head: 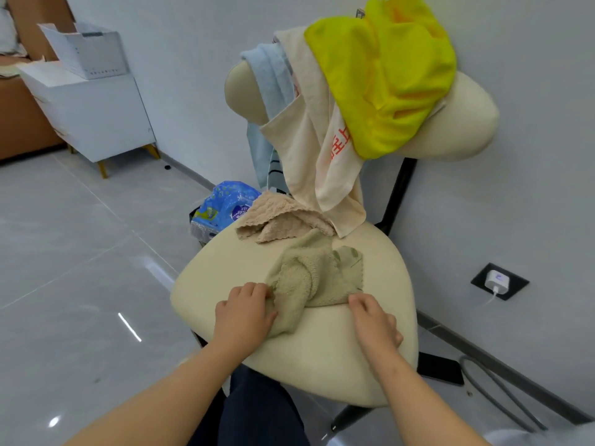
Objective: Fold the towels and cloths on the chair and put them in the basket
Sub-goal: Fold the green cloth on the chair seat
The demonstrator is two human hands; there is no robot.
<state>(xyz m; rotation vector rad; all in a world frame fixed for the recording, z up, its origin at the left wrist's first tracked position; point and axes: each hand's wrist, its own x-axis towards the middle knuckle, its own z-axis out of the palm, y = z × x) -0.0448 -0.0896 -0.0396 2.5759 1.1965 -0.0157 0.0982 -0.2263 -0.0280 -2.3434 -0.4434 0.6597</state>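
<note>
A crumpled olive-green fleece cloth (314,275) lies on the cream chair seat (206,278). My left hand (246,312) grips its near left corner. My right hand (373,318) pinches its near right edge with curled fingers. Behind it on the seat lies a beige fleece cloth (277,217). Over the chair back hang a yellow cloth (392,75), a cream towel with red lettering (318,149) and a light blue towel (270,78).
A dark basket (201,228) holding a blue plastic package (225,204) stands on the floor left of the chair. A white cabinet (93,114) stands at the far left wall. A charger in a wall socket (498,281) and a grey cable (502,394) are at right.
</note>
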